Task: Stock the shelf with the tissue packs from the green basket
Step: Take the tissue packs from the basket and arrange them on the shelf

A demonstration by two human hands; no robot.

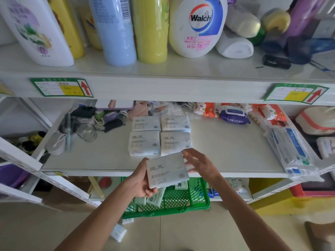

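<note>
Several pale grey tissue packs (pixel 144 143) lie flat in two rows on the white middle shelf (pixel 226 151). My left hand (pixel 140 180) grips another tissue pack (pixel 166 170) by its left edge, held just in front of the shelf's front edge. My right hand (pixel 200 164) is at that pack's right side, fingers spread and blurred; whether it touches the pack is unclear. The green basket (pixel 181 200) stands on the floor below my hands with more packs (pixel 155 197) inside.
A hairbrush (pixel 68 127), glass jar (pixel 87 132) and small items crowd the shelf's left. Wet wipes (pixel 233 115) and a long plastic-wrapped pack (pixel 291 151) lie right. Detergent bottles (pixel 197 24) fill the upper shelf. Small packs (pixel 118 232) lie on the floor.
</note>
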